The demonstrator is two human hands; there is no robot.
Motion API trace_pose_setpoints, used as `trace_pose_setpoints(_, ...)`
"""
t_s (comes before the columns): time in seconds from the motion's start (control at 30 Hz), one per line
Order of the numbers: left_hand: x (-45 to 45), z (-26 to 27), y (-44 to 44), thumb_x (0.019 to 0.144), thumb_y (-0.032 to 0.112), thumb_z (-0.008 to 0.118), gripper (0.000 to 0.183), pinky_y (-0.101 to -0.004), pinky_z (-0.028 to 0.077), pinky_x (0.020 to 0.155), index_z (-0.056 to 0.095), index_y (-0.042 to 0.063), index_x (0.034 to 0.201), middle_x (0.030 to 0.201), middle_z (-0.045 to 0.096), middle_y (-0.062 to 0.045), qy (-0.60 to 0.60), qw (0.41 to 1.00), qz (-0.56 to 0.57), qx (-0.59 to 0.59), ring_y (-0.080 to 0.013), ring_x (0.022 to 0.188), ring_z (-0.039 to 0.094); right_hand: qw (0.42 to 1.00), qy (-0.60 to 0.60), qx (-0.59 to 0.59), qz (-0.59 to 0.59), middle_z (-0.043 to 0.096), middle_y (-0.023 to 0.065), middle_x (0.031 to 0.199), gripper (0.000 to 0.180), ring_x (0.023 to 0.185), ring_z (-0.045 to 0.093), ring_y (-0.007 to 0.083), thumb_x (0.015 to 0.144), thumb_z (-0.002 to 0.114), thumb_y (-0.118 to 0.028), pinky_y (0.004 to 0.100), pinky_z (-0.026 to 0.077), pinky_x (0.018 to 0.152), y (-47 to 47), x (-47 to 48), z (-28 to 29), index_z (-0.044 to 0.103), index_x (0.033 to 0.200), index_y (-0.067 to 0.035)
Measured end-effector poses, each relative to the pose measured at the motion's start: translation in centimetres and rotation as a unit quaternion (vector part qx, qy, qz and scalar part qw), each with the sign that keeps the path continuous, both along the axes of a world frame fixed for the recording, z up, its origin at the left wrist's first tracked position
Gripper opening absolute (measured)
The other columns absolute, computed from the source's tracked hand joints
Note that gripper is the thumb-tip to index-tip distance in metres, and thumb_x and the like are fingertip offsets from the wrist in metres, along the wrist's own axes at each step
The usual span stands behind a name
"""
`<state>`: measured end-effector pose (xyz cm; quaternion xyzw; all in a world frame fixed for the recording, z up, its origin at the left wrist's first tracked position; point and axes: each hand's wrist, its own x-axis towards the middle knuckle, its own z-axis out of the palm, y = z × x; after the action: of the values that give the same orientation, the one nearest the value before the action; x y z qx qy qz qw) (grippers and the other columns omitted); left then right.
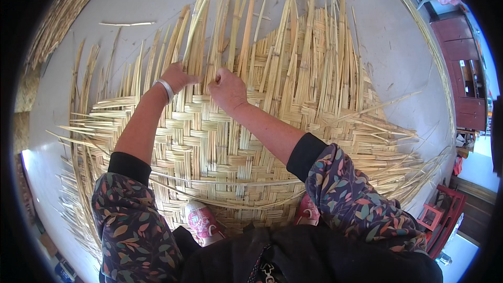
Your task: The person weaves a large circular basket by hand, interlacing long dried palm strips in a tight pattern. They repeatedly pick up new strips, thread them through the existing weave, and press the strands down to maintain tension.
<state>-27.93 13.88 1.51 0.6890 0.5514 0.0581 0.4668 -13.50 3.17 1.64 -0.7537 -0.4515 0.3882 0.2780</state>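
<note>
A large mat woven from split reed strips [251,161] is spread on the floor beneath me, its pattern made of bundled strips. Loose upright ends [235,23] fan out past its far edge. My left hand [176,80], with a silver bangle [167,89] at the wrist, grips some of these ends, its thumb reaching right across them. Its other fingers are mostly hidden. Just to the right, my right hand [230,91] is curled closed around neighbouring strips, close to the weave's edge. A small gap separates the two hands.
One loose strip [127,24] lies on the grey floor [401,55]. Long strips [243,183] cross the mat before my shoes [201,220]. A reed bundle [70,15] lies far left. At right are a dark red cabinet [458,67] and a red wooden stool [432,217].
</note>
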Motion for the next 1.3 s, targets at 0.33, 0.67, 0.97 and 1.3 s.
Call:
trace_pose_setpoints(0.33, 0.8, 0.4, -1.8, 0.068, 0.014, 0.072, 0.043, -0.0311, 0.049, 0.074, 0.059, 0.002, 0.108, 0.089, 0.065, -0.009, -0.011, 0.996, -0.043, 0.073, -0.0168, 0.078, 0.061, 0.999, -0.019, -0.033, 0.019, 0.061, 0.0202, 0.083, 0.022, 0.082, 0.061, 0.0347, 0.078, 0.057, -0.016, 0.0442, 0.046, 0.075, 0.4, -0.1, 0.0, 0.053, 0.093, 0.000)
trace_pose_setpoints(0.67, -0.5, 0.9, -0.2, 0.071, 0.015, 0.074, 0.040, -0.0281, 0.049, 0.072, 0.059, -0.002, 0.104, 0.089, 0.064, -0.008, -0.136, 0.989, 0.053, -0.036, -0.0126, 0.076, 0.059, 0.991, -0.061, 0.031, 0.118, 0.064, 0.0130, 0.089, 0.018, 0.084, 0.061, 0.0313, 0.082, 0.055, -0.018, 0.0420, 0.047, 0.074, -0.3, 0.0, -0.3, 0.059, 0.099, -0.011)
trace_pose_setpoints(0.97, -3.9, 0.9, 1.9, 0.082, 0.008, 0.061, 0.032, -0.0250, 0.049, 0.076, 0.059, 0.006, 0.114, 0.091, 0.059, 0.001, -0.341, 0.914, 0.216, -0.047, -0.0089, 0.086, 0.057, 0.987, -0.044, 0.003, 0.152, 0.064, 0.0096, 0.090, 0.018, 0.085, 0.061, 0.0268, 0.083, 0.055, -0.019, 0.0400, 0.047, 0.075, 0.2, 0.5, -1.0, 0.061, 0.099, -0.013)
trace_pose_setpoints(1.3, -8.8, -3.4, -1.9, 0.081, 0.000, 0.059, 0.015, -0.0218, 0.052, 0.057, 0.063, 0.004, 0.095, 0.078, 0.062, -0.004, -0.159, 0.918, 0.363, -0.017, -0.0108, 0.065, 0.059, 0.951, -0.199, 0.044, 0.232, 0.058, 0.0113, 0.089, 0.014, 0.077, 0.060, 0.0263, 0.083, 0.054, -0.013, 0.0406, 0.049, 0.069, 0.0, -0.7, -1.3, 0.061, 0.094, -0.009)
